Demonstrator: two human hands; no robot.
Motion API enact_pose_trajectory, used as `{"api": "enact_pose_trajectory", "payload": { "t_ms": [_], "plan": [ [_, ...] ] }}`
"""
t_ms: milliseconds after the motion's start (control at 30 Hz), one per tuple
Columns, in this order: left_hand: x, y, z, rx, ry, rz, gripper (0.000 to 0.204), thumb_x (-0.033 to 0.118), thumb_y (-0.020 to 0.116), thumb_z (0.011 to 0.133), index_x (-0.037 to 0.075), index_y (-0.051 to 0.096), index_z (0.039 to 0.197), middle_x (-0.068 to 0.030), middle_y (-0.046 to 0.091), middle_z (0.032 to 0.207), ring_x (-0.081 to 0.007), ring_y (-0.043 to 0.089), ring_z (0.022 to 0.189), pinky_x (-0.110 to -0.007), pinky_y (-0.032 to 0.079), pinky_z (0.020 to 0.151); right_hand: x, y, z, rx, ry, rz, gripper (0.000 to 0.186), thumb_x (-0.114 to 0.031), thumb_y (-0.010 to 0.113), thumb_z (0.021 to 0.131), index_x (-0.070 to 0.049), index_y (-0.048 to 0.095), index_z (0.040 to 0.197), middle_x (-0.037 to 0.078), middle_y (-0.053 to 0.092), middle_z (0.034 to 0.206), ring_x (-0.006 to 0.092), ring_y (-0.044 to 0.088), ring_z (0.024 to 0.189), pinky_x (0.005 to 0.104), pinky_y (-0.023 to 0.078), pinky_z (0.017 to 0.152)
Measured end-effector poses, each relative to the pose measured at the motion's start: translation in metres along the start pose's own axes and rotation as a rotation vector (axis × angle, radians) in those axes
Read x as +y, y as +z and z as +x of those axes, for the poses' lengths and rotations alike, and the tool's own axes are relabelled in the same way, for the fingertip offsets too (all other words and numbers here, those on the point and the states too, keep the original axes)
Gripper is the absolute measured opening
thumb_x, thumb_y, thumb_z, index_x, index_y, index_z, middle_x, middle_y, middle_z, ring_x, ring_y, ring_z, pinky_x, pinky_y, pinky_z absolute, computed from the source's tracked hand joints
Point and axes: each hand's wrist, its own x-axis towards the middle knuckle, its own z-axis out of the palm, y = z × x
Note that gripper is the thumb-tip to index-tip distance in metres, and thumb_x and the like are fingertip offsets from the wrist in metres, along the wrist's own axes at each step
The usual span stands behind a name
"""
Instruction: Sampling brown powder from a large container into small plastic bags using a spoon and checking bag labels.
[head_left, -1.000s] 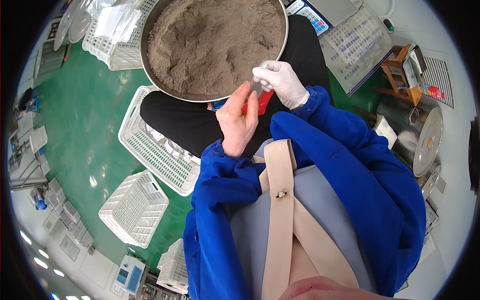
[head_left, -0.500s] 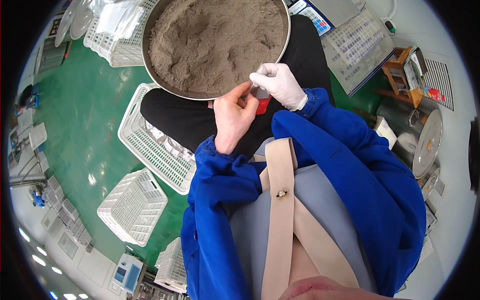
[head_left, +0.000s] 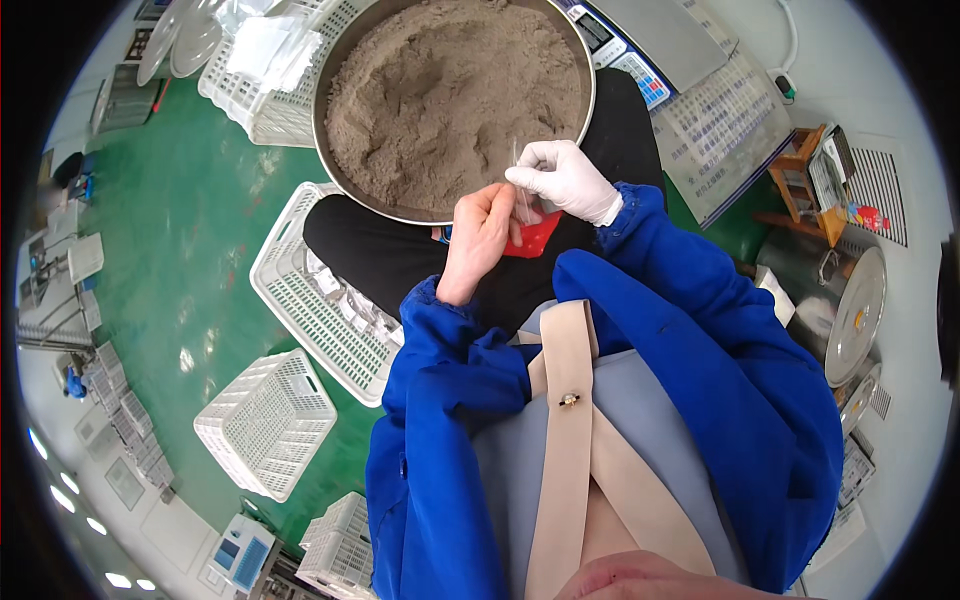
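Grip: both hands meet at the near rim of the basin; the bare left hand [head_left: 480,240] is curled shut, its fingertips pinching one side of a small clear plastic pouch [head_left: 522,200], while the white-gloved right hand [head_left: 565,178] pinches the pouch's other side from above.
Pouch: thin and see-through, held upright between the two hands just over the basin's edge; whether any powder is inside it is too small to tell.
Red item: a small red object [head_left: 535,235] sits directly under the hands, partly hidden by them; whether either hand grips it cannot be told.
Basin: a wide metal basin [head_left: 330,160] rests on the seated person's dark-trousered lap, heaped with grey-brown powder [head_left: 450,95] whose surface is dug and uneven.
Progress: judged from the scene, the pouch is only being held open or handled at the rim, and the large mass of powder in the basin looks barely reduced, so most of the work appears to lie ahead.
Finished goods: the white plastic crate [head_left: 320,290] just to the person's left holds a few small packets, suggesting some units are already done.
Surroundings: more white crates [head_left: 265,420] stand on the green floor [head_left: 190,240]; a weighing scale [head_left: 640,60] sits beyond the basin, near the right hand.
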Motion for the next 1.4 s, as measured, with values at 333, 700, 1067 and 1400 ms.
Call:
{"api": "enact_pose_trajectory", "payload": {
  "t_ms": [333,700,1067,1400],
  "plan": [
    [0.014,-0.005,0.012,0.134,0.096,0.001,0.028,0.014,0.051,0.099,-0.007,0.065,0.111,-0.0054,0.068,0.077,-0.0102,0.062,0.066,-0.025,0.048,0.06,-0.012,-0.003,0.029,-0.004,-0.137,-0.172,0.017,-0.012,0.065,0.09,-0.004,0.063,0.075,0.0,0.064,0.07,0.0055,0.057,0.064,0.0237,0.046,0.059],
    [0.019,-0.011,0.019,0.157,0.154,0.115,0.032,0.013,0.057,0.094,-0.007,0.065,0.117,-0.0082,0.072,0.085,-0.0101,0.067,0.074,-0.026,0.053,0.069,-0.031,-0.001,0.046,0.028,-0.157,-0.556,0.02,-0.016,0.063,0.081,0.0,0.063,0.07,0.008,0.063,0.062,0.0141,0.06,0.06,0.0321,0.048,0.058],
    [0.006,-0.029,0.036,0.123,0.157,0.104,0.027,0.005,0.052,0.092,-0.006,0.066,0.112,-0.0053,0.07,0.082,-0.0087,0.063,0.071,-0.025,0.05,0.064,-0.035,0.005,0.059,0.048,-0.209,-0.822,0.02,-0.021,0.066,0.074,-0.001,0.065,0.071,0.018,0.065,0.07,0.0328,0.067,0.069,0.0403,0.051,0.065],
    [0.008,-0.03,0.047,0.499,0.349,1.023,0.025,0.02,0.057,0.09,0.002,0.068,0.076,-0.0203,0.063,0.06,-0.0305,0.067,0.057,-0.041,0.052,0.053,-0.025,0.008,0.071,0.133,-0.236,-1.135,0.018,-0.025,0.067,0.075,-0.007,0.066,0.072,0.016,0.068,0.075,0.0357,0.068,0.074,0.0451,0.053,0.068]
  ]
}}
